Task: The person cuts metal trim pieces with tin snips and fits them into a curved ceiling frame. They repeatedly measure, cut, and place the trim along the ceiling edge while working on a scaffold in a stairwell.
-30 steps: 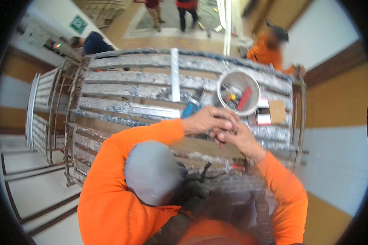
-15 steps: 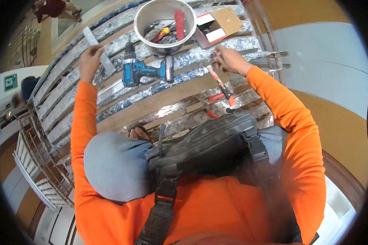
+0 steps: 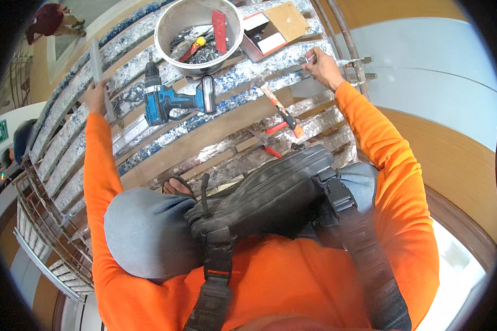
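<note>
My left hand (image 3: 95,99) is gripping a metal strip (image 3: 95,60), its length pointing away from me; my right hand (image 3: 323,70) is hovering well apart, its grasp unclear.

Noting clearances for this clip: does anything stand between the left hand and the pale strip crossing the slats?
Nothing visible does: the left hand is right at the pale strip, fingers apparently touching it. The blue drill lies to the right, clear of both.

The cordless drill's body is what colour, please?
Blue with black parts; the drill shows best in the head view.
</note>
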`<state>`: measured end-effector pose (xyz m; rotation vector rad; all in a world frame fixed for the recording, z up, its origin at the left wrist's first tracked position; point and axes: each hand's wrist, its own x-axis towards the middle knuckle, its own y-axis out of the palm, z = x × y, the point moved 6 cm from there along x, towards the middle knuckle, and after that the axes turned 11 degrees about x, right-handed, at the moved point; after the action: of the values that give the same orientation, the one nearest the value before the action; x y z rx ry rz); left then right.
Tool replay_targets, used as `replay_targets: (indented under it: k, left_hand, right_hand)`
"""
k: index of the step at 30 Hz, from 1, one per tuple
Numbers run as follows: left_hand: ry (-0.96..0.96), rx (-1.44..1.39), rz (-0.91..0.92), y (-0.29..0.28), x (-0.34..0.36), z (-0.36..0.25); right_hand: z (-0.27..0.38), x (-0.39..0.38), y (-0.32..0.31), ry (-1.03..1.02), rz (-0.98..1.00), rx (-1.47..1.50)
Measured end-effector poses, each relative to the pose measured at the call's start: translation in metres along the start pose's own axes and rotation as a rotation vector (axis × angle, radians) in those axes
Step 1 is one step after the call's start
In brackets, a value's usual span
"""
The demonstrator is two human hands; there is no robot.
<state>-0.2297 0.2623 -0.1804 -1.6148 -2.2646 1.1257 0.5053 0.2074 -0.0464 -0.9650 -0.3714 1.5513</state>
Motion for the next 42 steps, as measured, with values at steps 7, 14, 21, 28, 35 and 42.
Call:
replay_targets:
  k: [7,14,21,28,35,42]
  left_hand:
    - [0.047,-0.448,0.22,-0.03,-0.151,-0.09]
    - [-0.021,-0.417,0.487,-0.019,-0.233,-0.071]
    - [0.02,-0.523,0.533,-0.033,-0.235,-0.123]
    - [0.124,-0.591,0.566,-0.058,-0.23,-0.157]
    - [0.36,-0.451,0.404,-0.074,-0.206,-0.204]
    - [0.658,-0.714,0.044,-0.139,-0.159,-0.373]
  right_hand:
    - [-0.084,0.023,0.041,0.194,-0.06,0.108]
    - [-0.101,0.102,0.07,-0.066,0.035,-0.473]
    - [-0.098,0.08,0.084,0.138,-0.163,0.145]
    - [-0.08,0.071,0.084,0.222,-0.107,0.393]
    - [-0.065,0.076,-0.029,-0.186,-0.823,0.263]
    - [0.302,-0.07,-0.161,-1.003,-0.25,1.325]
